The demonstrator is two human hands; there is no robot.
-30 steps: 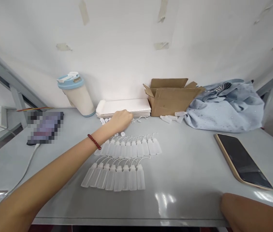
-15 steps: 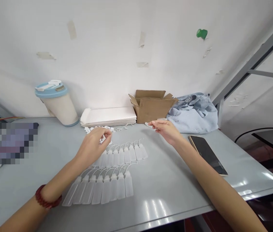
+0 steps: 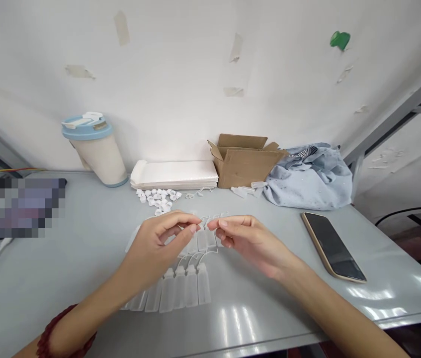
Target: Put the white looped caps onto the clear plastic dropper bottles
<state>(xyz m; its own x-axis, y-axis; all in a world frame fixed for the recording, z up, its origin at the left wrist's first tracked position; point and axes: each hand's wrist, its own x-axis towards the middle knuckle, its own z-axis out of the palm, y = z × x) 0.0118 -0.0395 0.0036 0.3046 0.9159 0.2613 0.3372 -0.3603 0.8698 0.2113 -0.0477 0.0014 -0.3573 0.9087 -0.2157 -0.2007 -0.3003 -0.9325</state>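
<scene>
My left hand point(image 3: 161, 243) is closed in a pinch of thumb and forefinger above the rows of small bottles. Facing it, my right hand point(image 3: 257, 243) also pinches, its fingertips a short gap from the left ones. Whatever either pinch holds is too small or hidden to make out. Beneath the hands lie two rows of translucent flat bottles point(image 3: 173, 293) with thin white cords looped from their necks. My left hand and forearm cover part of both rows. Beyond the left hand is a pile of small white caps point(image 3: 158, 199).
At the back stand a tumbler point(image 3: 100, 156), a stack of white envelopes point(image 3: 175, 174), an open cardboard box point(image 3: 247, 169) and a light blue cloth point(image 3: 310, 179). Loose translucent pieces point(image 3: 245, 191) lie before the box. A phone point(image 3: 331, 246) rests at right; a blurred device point(image 3: 24, 209) sits left.
My right hand has come from near the cardboard box towards the middle. My left hand has moved from the caps down and right, so the hands now face each other. The view has shifted slightly.
</scene>
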